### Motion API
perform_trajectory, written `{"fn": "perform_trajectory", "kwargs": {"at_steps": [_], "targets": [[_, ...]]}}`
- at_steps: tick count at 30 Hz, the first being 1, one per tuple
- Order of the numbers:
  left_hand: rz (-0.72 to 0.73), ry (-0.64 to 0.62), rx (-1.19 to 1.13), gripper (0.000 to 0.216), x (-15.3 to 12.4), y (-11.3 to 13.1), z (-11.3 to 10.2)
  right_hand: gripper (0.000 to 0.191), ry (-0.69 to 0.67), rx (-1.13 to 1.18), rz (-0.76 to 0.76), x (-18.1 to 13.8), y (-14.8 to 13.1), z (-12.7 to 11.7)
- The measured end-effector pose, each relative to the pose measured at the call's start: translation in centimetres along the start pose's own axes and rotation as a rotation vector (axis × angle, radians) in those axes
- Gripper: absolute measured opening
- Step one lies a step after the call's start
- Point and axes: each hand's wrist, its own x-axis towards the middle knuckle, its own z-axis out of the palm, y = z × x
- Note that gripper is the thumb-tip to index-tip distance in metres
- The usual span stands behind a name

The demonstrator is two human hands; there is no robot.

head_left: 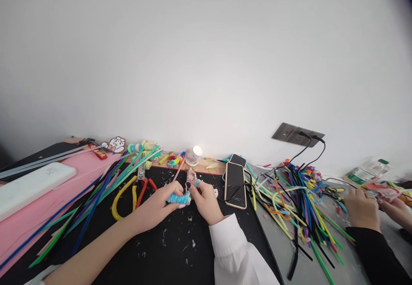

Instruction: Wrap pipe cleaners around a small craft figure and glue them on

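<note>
My left hand (161,201) is closed around a light-blue pipe-cleaner coil (179,198), its thumb and fingers pressed along it. Just to its right, my right hand (206,201) pinches a small pale-pink fuzzy piece (192,177) with a dark spot on it. A bit of blue shows by the right fingertips. The two pieces meet between my hands, but whether they are joined is hidden. A thin pink stem (179,167) rises above the left hand. Yellow-handled pliers (124,199) and red-handled cutters (143,192) lie left of my hands.
Behind my hands stands a white paper cup (194,155). Two phones, one in a beige case (236,186), lie to the right. Loose pipe cleaners (309,207) pile up beside black cables and a wall socket (298,134). A co-worker's hands (363,207) work at far right.
</note>
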Motion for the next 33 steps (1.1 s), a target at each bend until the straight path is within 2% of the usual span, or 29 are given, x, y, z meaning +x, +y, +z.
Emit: {"fn": "perform_trajectory", "kwargs": {"at_steps": [5, 13, 25, 33], "targets": [[-0.058, 0.021, 0.016, 0.016, 0.0, -0.3, 0.0, 0.035, 0.017, 0.016, -0.01, 0.0, -0.5, -0.4], [-0.151, 0.004, 0.029, 0.018, 0.1, -0.7, -0.1, 0.036, 0.066, 0.035, -0.127, -0.2, -0.9, -0.7], [-0.085, -0.088, 0.097, 0.02, -0.3, -0.8, -0.1, 0.036, 0.038, -0.072, -0.166, -0.4, -1.2, -0.4], [-0.04, -0.092, 0.096, 0.019, -0.4, -0.4, -0.1, 0.036, 0.03, -0.148, -0.114, -0.2, -0.7, -0.1]]}}
